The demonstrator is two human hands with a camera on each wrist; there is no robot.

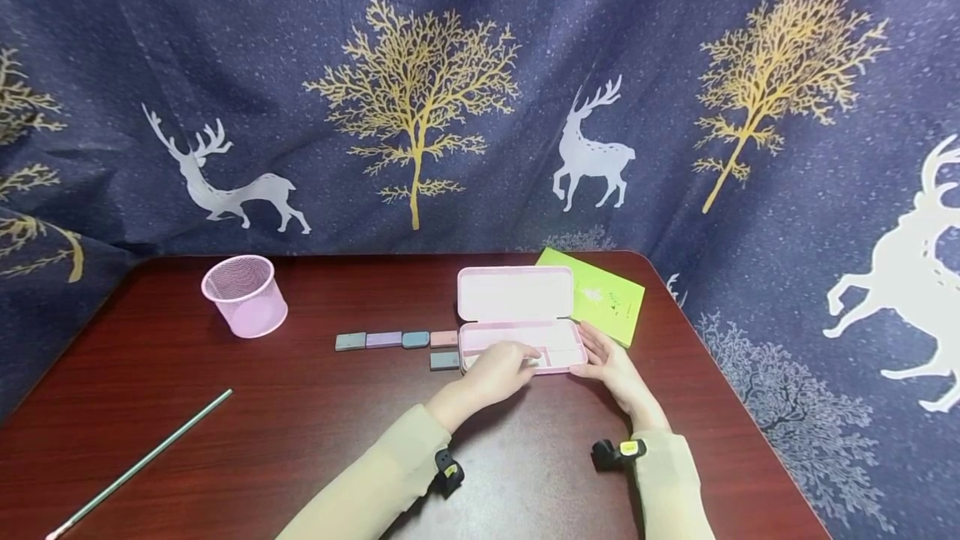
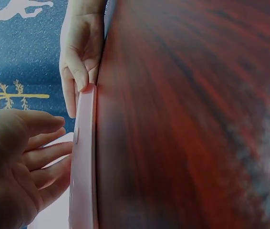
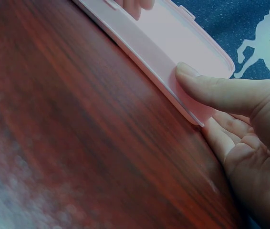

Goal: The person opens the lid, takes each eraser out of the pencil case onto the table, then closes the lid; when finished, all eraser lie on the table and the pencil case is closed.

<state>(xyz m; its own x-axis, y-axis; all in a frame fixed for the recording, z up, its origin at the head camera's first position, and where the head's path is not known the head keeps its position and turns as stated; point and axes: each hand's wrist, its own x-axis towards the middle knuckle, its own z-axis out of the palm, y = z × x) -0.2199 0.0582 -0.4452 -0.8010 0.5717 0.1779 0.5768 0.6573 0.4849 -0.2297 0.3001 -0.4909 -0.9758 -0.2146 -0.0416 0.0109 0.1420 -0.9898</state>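
A pink pencil case (image 1: 487,330) lies on the table, its lid (image 1: 515,294) folded back. Inside, the tray has low dividers. My left hand (image 1: 495,369) reaches over the front wall into the tray. In the left wrist view its fingers (image 2: 51,151) are loosely extended behind the case's front wall (image 2: 83,167), and nothing shows between thumb and fingers. At the right end of the case, my right hand (image 1: 615,369) holds the corner. The right wrist view shows its thumb (image 3: 211,88) on the front wall and the other fingers around the end.
Several small flat blocks (image 1: 384,340) line up left of the case. A green booklet (image 1: 618,302) lies behind it at the right, partly covered by the lid. A pink mesh pen holder (image 1: 258,311) stands at back left; a long green rod (image 1: 142,463) lies at front left.
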